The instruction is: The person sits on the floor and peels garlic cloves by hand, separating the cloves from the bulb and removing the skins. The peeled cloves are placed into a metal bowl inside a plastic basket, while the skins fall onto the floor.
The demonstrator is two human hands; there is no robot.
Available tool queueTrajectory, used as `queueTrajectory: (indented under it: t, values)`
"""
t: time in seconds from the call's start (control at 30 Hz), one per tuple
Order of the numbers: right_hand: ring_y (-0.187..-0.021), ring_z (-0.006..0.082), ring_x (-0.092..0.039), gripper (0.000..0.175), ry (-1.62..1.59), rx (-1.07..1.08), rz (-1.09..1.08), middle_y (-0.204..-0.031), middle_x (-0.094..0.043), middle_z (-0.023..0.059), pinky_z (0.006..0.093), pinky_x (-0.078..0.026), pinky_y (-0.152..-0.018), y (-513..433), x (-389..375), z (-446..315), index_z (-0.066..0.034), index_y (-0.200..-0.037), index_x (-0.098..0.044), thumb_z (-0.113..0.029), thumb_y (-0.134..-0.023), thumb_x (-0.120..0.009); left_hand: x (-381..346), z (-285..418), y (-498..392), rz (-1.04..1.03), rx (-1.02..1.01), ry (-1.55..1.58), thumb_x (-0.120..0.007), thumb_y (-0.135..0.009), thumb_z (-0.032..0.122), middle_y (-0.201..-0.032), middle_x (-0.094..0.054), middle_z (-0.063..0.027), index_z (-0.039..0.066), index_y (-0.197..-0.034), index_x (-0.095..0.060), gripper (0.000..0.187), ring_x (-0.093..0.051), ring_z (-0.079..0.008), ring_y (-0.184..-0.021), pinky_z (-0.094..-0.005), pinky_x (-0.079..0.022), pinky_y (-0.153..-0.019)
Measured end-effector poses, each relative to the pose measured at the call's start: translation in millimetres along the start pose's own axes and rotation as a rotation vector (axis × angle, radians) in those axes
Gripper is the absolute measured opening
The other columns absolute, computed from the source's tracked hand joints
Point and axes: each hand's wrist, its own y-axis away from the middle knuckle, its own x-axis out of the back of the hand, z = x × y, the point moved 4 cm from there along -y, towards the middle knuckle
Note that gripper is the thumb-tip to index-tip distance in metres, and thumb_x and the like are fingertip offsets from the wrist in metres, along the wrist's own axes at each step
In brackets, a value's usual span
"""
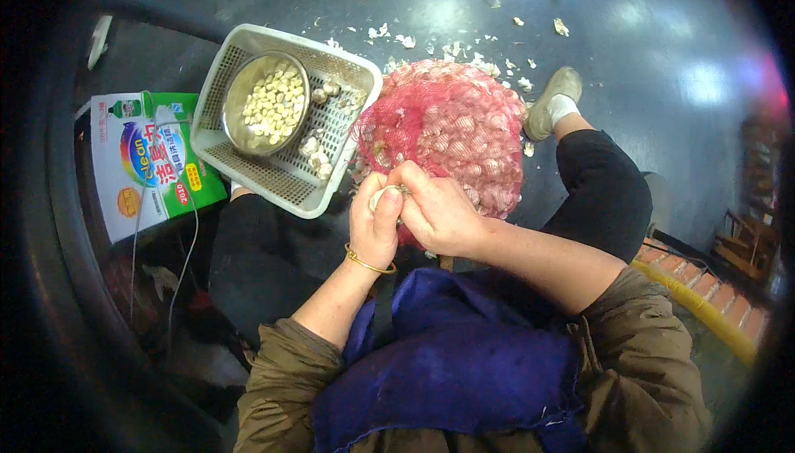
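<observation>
My left hand (376, 211) and my right hand (440, 212) meet over the near edge of a red mesh sack (459, 124) filled with garlic bulbs. Between them is a pale garlic bulb (377, 197), mostly covered by my fingers. The left thumb presses along it, while the right fingers curl over its top. To the left, a grey plastic basket (208, 124) holds a metal bowl (233, 108) of peeled garlic cloves (273, 105). Unpeeled garlic pieces (318, 158) lie in the basket beside the bowl.
White garlic skins (456, 50) are scattered over the dark floor (627, 80) beyond the sack. A printed cardboard box (155, 161) with a loose cord stands left of the basket. Bricks with a yellow edge (699, 310) run along the right. My shoe (556, 102) rests right of the sack.
</observation>
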Motion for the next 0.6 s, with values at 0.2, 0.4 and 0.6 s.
queueTrajectory:
  t: [0.2,0.4,0.6]
  values:
    - [-0.062,0.0271,-0.064,0.013,-0.628,-0.205,0.068,-0.077,-0.062,0.0130,0.0403,-0.050,-0.057,0.2,-9.0,7.7,-0.0056,-0.102,-0.050,-0.013,-0.096,-0.042,-3.3,-1.5,1.8,-0.055,0.237,0.427,-0.051,-0.089,0.063,-0.070,-0.047,0.0017,0.011,-0.088,-0.050,0.052,-0.041,-0.0070,-0.056,-0.0238,-0.034,-0.049]
    - [-0.056,0.0070,-0.045,0.014,-0.709,-0.322,0.176,-0.075,-0.053,-0.0007,0.0235,-0.036,-0.048,-0.4,10.1,23.7,-0.0090,-0.102,-0.052,-0.016,-0.100,-0.040,-10.9,-7.0,0.2,-0.062,0.376,0.822,-0.047,-0.085,0.072,-0.058,-0.046,-0.0017,0.012,-0.094,-0.054,0.062,-0.043,-0.0148,-0.049,-0.0268,-0.035,-0.045]
    - [-0.075,0.0291,-0.066,0.032,0.122,-0.209,0.056,-0.082,-0.064,0.0154,0.0378,-0.051,-0.066,-0.7,35.2,33.5,-0.0107,-0.120,-0.056,-0.028,-0.094,-0.055,-3.1,-20.4,-4.0,-0.145,0.504,0.839,-0.036,-0.085,0.076,-0.060,-0.050,-0.0008,0.009,-0.097,-0.057,0.072,-0.044,-0.0121,-0.048,-0.0239,-0.033,-0.044]
